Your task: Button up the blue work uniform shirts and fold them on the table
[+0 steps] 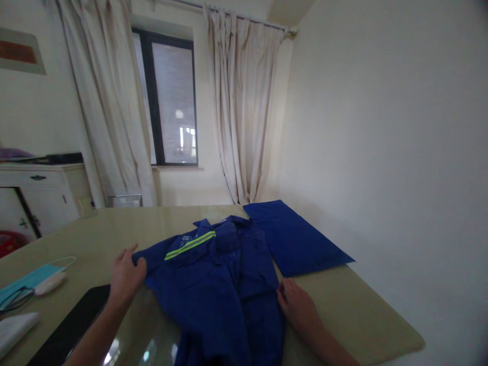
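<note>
A dark blue work jacket with a yellow-green and grey reflective stripe lies spread on the table, its collar toward the far side. My left hand is at the jacket's left edge, thumb and fingers closed around the cloth there. At the opposite edge, lower down, my right hand has its fingers curled against the jacket's side. Next to the collar, at the right, a flat folded blue cloth lies on the table. Some of the jacket's lower part is cut off by the bottom of the view.
Left of my left arm lie a black flat object, a light blue face mask, a white mouse with a dark cable and a white box. A wall runs along the right; a white cabinet stands far left.
</note>
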{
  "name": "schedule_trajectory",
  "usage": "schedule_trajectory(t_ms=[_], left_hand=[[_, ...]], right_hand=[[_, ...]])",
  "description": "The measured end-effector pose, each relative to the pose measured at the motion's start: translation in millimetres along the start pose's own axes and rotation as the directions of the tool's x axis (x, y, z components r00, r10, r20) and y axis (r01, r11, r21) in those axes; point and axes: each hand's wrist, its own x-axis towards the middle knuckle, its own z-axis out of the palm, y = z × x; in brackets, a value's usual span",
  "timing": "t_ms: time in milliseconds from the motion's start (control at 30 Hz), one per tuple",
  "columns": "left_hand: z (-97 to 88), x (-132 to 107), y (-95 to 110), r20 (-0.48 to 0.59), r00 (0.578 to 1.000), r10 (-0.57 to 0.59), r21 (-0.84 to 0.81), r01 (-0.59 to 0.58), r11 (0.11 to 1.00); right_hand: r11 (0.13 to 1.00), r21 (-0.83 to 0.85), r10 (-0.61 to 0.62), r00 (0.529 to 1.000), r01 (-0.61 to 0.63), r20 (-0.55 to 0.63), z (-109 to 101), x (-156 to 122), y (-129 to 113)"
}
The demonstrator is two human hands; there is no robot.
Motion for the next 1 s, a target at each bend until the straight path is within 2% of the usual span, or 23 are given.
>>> schedule_trajectory(t_ms=[67,133,167,233,267,333,400,467,567,667,767,833,867,933,1000], left_hand=[[0.3,-24.3,13.1,0.021,0.99,0.14,0.118,-0.141,0.983],[6.1,-53.7,30.3,0.151,0.963,0.225,0.174,-0.25,0.952],[10.9,-67.9,38.5,0.272,0.927,0.257,0.16,-0.307,0.938],[23.5,-90.7,50.4,0.521,0.804,0.286,0.086,-0.383,0.92],[30.5,-97.8,53.5,0.605,0.742,0.289,0.058,-0.403,0.913],[44.0,-101.5,54.1,0.697,0.652,0.3,0.02,-0.436,0.9],[55.6,-91.6,49.4,0.717,0.61,0.336,-0.008,-0.475,0.88],[64.8,-72.7,42.3,0.705,0.61,0.363,-0.01,-0.503,0.864],[74.8,-41.2,31.9,0.657,0.654,0.374,0.042,-0.528,0.848],[77.8,-17.6,24.1,0.607,0.709,0.36,0.094,-0.513,0.853],[70.4,-10.2,23.6,0.536,0.772,0.343,0.136,-0.48,0.867],[60.5,-19.6,30.7,0.438,0.812,0.386,0.103,-0.472,0.875],[54.9,-29.3,36.4,0.389,0.819,0.422,0.052,-0.476,0.878],[44.4,-56.7,50.2,0.352,0.793,0.497,-0.103,-0.495,0.863],[37.6,-87.6,64.0,0.452,0.684,0.572,-0.259,-0.513,0.818]], right_hand=[[0.998,-0.004,0.068,0.998,-0.068,0.011,-1.4,0.6,-1.2],[0.995,-0.004,0.104,0.993,-0.104,0.054,-1.2,1.8,-3.9],[0.995,-0.001,0.102,0.991,-0.102,0.087,-0.6,2.9,-5.8],[0.998,0.008,0.052,0.987,-0.054,0.151,0.6,6.6,-8.9],[1.0,0.011,0.017,0.985,-0.019,0.173,0.2,9.7,-9.5],[0.999,0.012,-0.038,0.98,0.036,0.198,-5.4,19.0,-6.9],[0.998,0.028,-0.055,0.984,0.051,0.168,-19.6,33.8,1.3],[0.997,0.075,-0.043,0.996,0.037,0.083,-41.7,54.2,13.8],[0.966,0.257,0.034,0.998,-0.019,-0.056,-78.8,90.9,35.8],[0.816,0.562,0.25,0.96,-0.138,-0.127,-102.4,121.6,58.1],[0.684,0.695,0.406,0.907,-0.221,-0.111,-101.7,129.1,77.9],[0.623,0.739,0.431,0.901,-0.257,-0.05,-88.6,118.1,87.8],[0.569,0.775,0.43,0.903,-0.277,0.007,-79.4,109.3,91.2],[0.427,0.844,0.385,0.91,-0.325,0.155,-59.8,89.3,94.5],[0.32,0.874,0.29,0.916,-0.366,0.277,-44.7,73.1,92.7]])
